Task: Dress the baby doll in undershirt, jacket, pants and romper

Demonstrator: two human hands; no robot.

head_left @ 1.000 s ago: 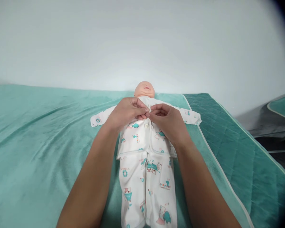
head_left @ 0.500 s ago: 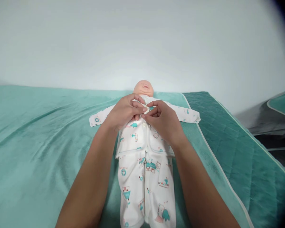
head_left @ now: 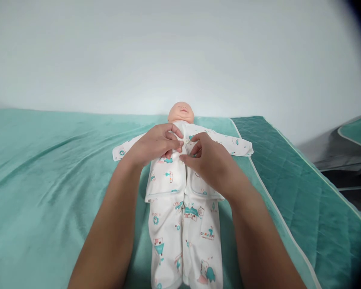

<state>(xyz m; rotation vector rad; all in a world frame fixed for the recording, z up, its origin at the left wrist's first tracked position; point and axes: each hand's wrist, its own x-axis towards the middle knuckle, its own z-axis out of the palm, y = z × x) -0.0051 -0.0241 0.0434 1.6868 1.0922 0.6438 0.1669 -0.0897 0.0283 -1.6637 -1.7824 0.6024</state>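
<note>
Button: right of it, my right hand holds thumb and forefinger apart; left of it, I cannot tell if my left hand grips. Keep jacket flat.

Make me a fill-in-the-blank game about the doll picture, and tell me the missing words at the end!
1. The bare left hand and bare right hand are near a small, round, white ____ on the white printed fabric jacket.
2. The dark green quilted cloth shows on the person's ____ side.
3. Behind the smooth pink doll's head stands a plain, pale ____.
4. The jacket has ____ sleeves, spread out sideways.

Missing words: button; right; wall; two.
</note>
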